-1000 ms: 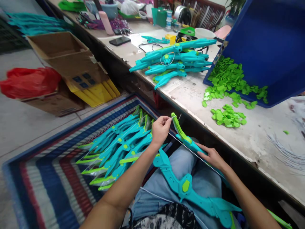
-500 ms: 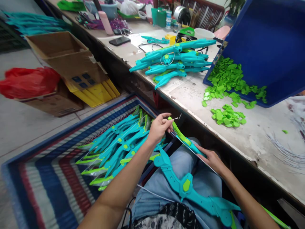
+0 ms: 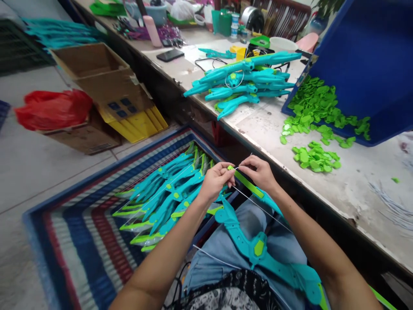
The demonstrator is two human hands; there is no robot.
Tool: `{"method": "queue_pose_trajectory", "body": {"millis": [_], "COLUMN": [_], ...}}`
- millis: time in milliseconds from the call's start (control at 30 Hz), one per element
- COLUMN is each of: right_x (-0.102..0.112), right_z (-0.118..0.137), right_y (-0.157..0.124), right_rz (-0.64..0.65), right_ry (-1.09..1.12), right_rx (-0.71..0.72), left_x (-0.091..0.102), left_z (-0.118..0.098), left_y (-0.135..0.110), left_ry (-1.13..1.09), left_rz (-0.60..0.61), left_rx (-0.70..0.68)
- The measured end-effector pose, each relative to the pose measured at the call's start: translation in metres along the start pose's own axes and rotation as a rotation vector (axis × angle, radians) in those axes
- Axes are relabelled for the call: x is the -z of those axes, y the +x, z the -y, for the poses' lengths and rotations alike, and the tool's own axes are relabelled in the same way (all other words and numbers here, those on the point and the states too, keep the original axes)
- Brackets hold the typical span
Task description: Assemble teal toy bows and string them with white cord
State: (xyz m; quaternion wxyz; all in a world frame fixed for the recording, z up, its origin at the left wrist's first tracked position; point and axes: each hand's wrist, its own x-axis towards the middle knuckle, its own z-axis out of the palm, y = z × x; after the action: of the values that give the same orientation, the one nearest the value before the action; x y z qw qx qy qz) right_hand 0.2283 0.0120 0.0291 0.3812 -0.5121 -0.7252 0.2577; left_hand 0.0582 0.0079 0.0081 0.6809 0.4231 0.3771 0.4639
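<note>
Resting at far left upon a low brown cardboard carton (image 3: 85,137): one crumpled red plastic bag (image 3: 54,108). Next, one tall, open-topped brown cardboard box (image 3: 92,62), with one yellow plastic bin (image 3: 143,125) below it. Then one blue, white and red striped cloth (image 3: 106,228), on which a row of teal and lime-green plastic bows (image 3: 177,196) is laid.

Left hand (image 3: 217,181): grip pinched at the tip of one narrow lime-green plastic limb (image 3: 250,185), which is held slantwise above the lap, its lower end teal. Below, one curved teal plastic bow with a lime-green inset (image 3: 240,249) is lain across the thighs; whether the two are joined cannot be told. One thin white cord (image 3: 263,205) is stretched from the left hand down toward the right forearm.

Right hand (image 3: 260,172): grip apparently pinched on cord at the tip, just beside the left fingers. For sound work, the tip should be steadied by the left grip, and the cord drawn close to it, untwisted.

At right, on one worn pale counter (image 3: 358,206): one heap of lime-green plastic pieces (image 3: 316,157) and one loose bundle of white cords (image 3: 392,211).
</note>
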Motion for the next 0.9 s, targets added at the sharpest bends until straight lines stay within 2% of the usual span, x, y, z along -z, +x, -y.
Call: {"method": "queue_pose_trajectory", "body": {"millis": [100, 200, 300, 367, 400, 500, 533, 567, 600, 700, 767, 833, 900], "right_x": [-0.004, -0.007, -0.001, 0.016, 0.028, 0.056, 0.058, 0.055, 0.045, -0.005, -0.038, -0.059, -0.067], "right_z": [0.008, 0.015, 0.009, -0.005, -0.012, -0.021, -0.016, -0.008, 0.003, 0.034, 0.041, 0.036, 0.027], "right_y": [0.001, -0.003, 0.008, 0.026, 0.037, 0.060, 0.060, 0.056, 0.047, 0.005, -0.022, -0.037, -0.041], "right_rz": [0.042, 0.085, 0.053, -0.069, -0.178, -0.582, -0.658, -0.676, -0.625, -0.367, -0.341, -0.375, -0.412], "right_ry": [-0.045, -0.126, -0.191, -0.233, -0.255, -0.259, -0.222, -0.168, -0.101, 0.089, 0.183, 0.245, 0.285], "right_rx": [0.056, 0.145, 0.169, 0.107, 0.051, -0.115, -0.132, -0.123, -0.091, 0.007, -0.010, -0.067, -0.124], "left_x": [0.003, 0.005, 0.004, 0.002, 0.000, -0.004, -0.005, -0.006, -0.007, -0.007, -0.004, 0.000, 0.005], "left_z": [-0.001, 0.000, 0.005, 0.010, 0.011, 0.011, 0.008, 0.005, 0.001, -0.010, -0.015, -0.019, -0.022], "left_y": [-0.005, -0.009, -0.012, -0.014, -0.015, -0.014, -0.012, -0.008, -0.003, 0.012, 0.019, 0.020, 0.016], "left_ry": [0.011, 0.139, 0.363, 0.420, 0.420, 0.415, 0.413, 0.386, 0.325, 0.025, -0.080, 0.038, 0.290], "left_rz": [0.023, -0.008, -0.123, -0.178, -0.182, -0.113, -0.079, -0.048, -0.027, -0.013, -0.055, -0.131, -0.236], "left_rx": [0.045, 0.093, -0.095, -0.249, -0.297, -0.345, -0.330, -0.289, -0.220, 0.040, 0.135, 0.079, -0.085]}}
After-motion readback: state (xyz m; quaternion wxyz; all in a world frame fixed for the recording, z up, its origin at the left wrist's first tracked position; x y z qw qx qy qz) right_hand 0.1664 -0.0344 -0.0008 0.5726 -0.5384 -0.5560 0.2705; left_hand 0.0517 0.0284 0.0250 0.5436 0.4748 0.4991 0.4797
